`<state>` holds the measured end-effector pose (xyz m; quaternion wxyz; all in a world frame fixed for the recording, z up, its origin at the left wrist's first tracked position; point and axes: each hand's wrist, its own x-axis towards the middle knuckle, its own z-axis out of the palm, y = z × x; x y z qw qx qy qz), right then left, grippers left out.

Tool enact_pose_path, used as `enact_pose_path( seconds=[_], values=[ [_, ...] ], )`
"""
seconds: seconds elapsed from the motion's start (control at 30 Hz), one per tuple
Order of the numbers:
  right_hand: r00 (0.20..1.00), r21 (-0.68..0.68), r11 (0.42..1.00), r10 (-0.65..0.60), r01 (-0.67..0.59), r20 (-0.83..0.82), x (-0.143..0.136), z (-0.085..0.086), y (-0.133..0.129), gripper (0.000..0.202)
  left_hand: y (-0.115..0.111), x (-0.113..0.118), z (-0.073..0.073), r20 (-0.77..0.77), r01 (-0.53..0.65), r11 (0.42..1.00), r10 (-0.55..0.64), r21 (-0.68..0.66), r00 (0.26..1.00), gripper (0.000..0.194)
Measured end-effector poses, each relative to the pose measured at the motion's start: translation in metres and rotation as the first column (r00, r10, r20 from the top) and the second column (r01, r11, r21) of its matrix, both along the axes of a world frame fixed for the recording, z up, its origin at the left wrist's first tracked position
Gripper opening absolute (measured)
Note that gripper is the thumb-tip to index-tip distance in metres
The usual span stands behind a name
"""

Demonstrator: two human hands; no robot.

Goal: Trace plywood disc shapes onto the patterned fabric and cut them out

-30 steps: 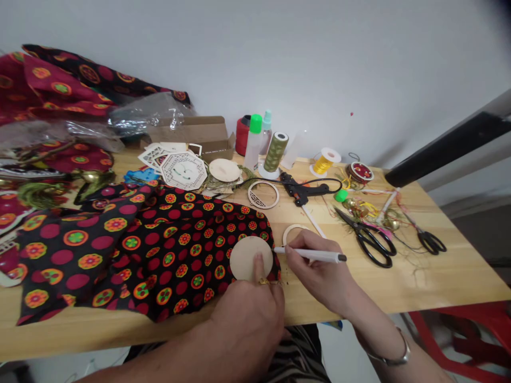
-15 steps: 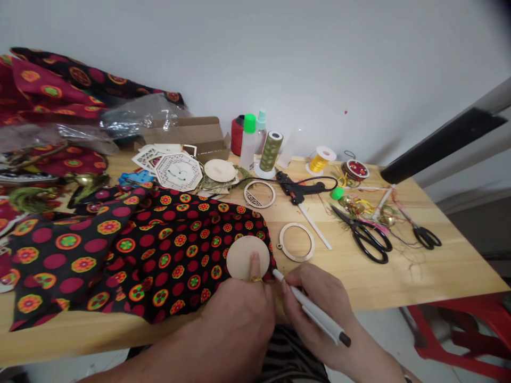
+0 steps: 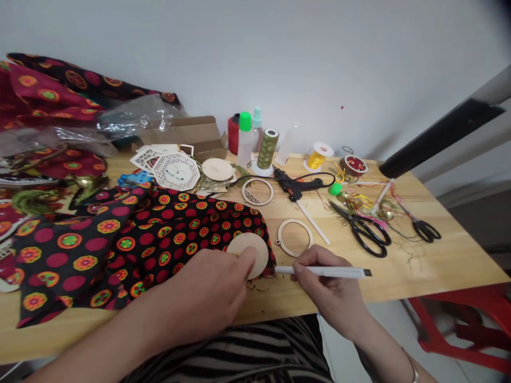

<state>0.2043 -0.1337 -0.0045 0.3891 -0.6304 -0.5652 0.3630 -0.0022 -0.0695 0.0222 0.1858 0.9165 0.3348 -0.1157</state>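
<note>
Clearly, much hangs on the black cloth with maroon dots and orange-and-green rosettes, spread over the pale wooden table with folds and humps on its left; pulling these smooth would probably stop it creeping. Behind it lies a pale octagonal lattice panel, well apart from the work. Next comes the left hand, laid across the cloth's near side, one digit pressing down on the flat round pale wooden disc; the remaining fingers are folded under, and I cannot tell whether they pinch anything. That disc rests on the cloth close to its right-hand edge, so firm, central pressure should serve best, with a little more cloth left beyond the rim if possible. Just right of it, at the cloth's edge, is the tip of the slim white pen with a black end; whether it touches is unclear. Thumb and fingers of the right hand pinch its barrel, which leans low; a steeper hold, tip tight against the rim, would likely follow the curve more truly. A thin pale wooden ring lies just behind that hand, and black-handled scissors lie farther right.
</note>
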Motion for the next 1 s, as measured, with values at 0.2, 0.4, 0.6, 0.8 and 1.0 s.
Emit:
enact_pose_path(
  seconds=[0.2, 0.4, 0.6, 0.8, 1.0],
  values=[
    [0.994, -0.048, 0.993, 0.109, -0.109, -0.004, -0.006, -0.005, 0.008, 0.017, 0.01, -0.004, -0.011, -0.049, -0.025, 0.999, 0.026, 0.039, 0.998, 0.031],
    [0.98, -0.016, 0.983, 0.184, -0.185, -0.075, -0.016, -0.005, 0.009, 0.015, 0.008, -0.008, -0.017, -0.077, -0.024, 0.992, 0.034, 0.122, 0.996, 0.035],
    [0.957, 0.061, 0.956, 0.283, -0.287, 0.056, -0.026, -0.003, 0.004, 0.014, 0.01, -0.014, -0.032, -0.021, -0.062, 0.991, 0.065, 0.117, 0.998, 0.024],
    [0.908, 0.218, 0.895, 0.334, -0.39, 0.252, -0.032, -0.009, -0.001, 0.011, 0.012, -0.015, -0.034, 0.04, -0.097, 0.995, 0.095, 0.038, 0.995, 0.031],
    [0.9, 0.281, 0.867, 0.339, -0.412, 0.273, -0.035, -0.018, 0.0, 0.011, 0.011, -0.018, -0.038, 0.12, -0.142, 0.988, 0.149, -0.063, 0.982, 0.034]
  ],
)
